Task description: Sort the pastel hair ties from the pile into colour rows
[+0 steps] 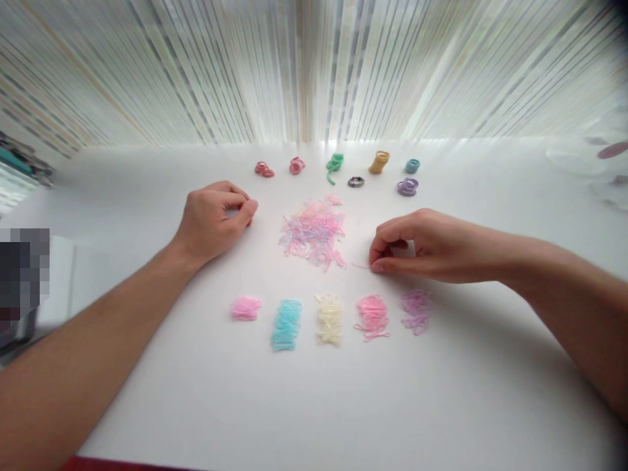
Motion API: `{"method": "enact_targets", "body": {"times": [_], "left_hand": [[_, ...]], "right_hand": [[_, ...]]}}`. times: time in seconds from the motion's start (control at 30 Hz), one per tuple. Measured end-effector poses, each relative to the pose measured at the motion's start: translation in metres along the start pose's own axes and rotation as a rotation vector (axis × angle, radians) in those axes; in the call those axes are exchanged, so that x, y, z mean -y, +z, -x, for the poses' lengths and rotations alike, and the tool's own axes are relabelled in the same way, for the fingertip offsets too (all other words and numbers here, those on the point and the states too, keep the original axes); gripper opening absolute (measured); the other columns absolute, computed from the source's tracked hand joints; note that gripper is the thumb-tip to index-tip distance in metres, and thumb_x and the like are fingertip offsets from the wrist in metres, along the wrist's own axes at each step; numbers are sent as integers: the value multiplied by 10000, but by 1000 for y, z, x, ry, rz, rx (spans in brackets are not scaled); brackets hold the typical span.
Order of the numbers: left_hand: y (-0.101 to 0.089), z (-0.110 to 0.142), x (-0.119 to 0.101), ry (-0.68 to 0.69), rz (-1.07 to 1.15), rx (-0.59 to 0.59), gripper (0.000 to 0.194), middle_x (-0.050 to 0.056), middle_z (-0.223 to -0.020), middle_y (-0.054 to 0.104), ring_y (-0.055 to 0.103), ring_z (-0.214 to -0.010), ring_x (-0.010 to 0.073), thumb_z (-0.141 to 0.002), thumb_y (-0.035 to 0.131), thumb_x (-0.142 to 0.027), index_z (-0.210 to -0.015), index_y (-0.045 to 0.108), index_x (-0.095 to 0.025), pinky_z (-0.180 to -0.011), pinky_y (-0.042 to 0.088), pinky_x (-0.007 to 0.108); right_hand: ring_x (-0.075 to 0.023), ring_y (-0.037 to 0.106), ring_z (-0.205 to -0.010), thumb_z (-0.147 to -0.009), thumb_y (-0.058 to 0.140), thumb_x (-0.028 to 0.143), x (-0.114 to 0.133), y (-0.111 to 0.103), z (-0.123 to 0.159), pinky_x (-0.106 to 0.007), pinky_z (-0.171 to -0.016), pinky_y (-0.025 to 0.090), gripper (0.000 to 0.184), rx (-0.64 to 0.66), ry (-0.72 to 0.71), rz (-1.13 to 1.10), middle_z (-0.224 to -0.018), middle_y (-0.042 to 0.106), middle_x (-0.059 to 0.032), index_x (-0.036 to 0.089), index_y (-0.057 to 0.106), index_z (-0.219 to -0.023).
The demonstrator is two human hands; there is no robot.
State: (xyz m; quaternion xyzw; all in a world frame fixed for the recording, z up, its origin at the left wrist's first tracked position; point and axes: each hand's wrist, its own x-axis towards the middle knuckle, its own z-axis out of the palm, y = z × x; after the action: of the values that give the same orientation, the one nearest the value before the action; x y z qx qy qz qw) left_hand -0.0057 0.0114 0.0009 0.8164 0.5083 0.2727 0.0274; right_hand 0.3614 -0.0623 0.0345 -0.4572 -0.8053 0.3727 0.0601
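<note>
Left hand (213, 222): resting on the white surface (490, 386), fingers curled into a loose pinch; cannot tell whether it holds anything. Right hand (422, 247): pinching one thin pink rubber band (360, 266), a strand trailing out from the fingertips toward the left hand.

Between the hands: one loose heap of pastel rubber bands (314, 232), pinks, lilac and pale blue mixed.

Nearer the person, just below the hands: five separate piles in a row, from the left hand's side: pink pile (246, 307), blue pile (286, 325), cream pile (328, 319), second pink pile (371, 317), lilac pile (416, 312).

Beyond the hands: seven small bundles of thicker bands: red bundle (263, 169), rose bundle (296, 165), green bundle (334, 167), mustard bundle (379, 162), teal bundle (413, 166), multicoloured bundle (356, 182), purple bundle (407, 186).
</note>
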Motion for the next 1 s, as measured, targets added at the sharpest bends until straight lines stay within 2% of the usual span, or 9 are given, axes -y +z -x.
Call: {"method": "enact_targets", "body": {"times": [0.3,0.63,0.83,1.0], "left_hand": [[1,-1,4,-21,-29,-29,431,28,-1015,830,763,-997,221,-988,565,-514,-703,717,-229,-1007,552,343],[-2,-1,1,4,-29,-5,428,35,-1008,839,763,-968,208,-1020,560,-462,-708,721,-219,-983,557,339],[-1,-1,2,4,-24,-10,424,41,-1010,839,762,-970,206,-1010,570,-461,-701,722,-213,-984,556,332],[1,-1,4,19,-26,-25,445,37,-993,838,766,-953,200,-1021,560,-470,-699,732,-215,-967,557,323]], "right_hand": [[-158,588,-686,-922,711,316,8,-3,-1,-314,-655,426,149,5,-15,20,-821,756,-34,188,787,-908],[-166,587,-705,-886,806,420,-1,-7,-1,-314,-643,440,278,50,4,-80,-841,747,-35,180,830,-1023],[-164,583,-690,-894,795,417,3,-1,-2,-321,-644,415,234,19,42,-74,-787,731,-23,191,830,-943],[-169,588,-710,-928,727,379,7,2,-3,-320,-655,416,200,11,43,-38,-845,751,-36,193,799,-921]]}}
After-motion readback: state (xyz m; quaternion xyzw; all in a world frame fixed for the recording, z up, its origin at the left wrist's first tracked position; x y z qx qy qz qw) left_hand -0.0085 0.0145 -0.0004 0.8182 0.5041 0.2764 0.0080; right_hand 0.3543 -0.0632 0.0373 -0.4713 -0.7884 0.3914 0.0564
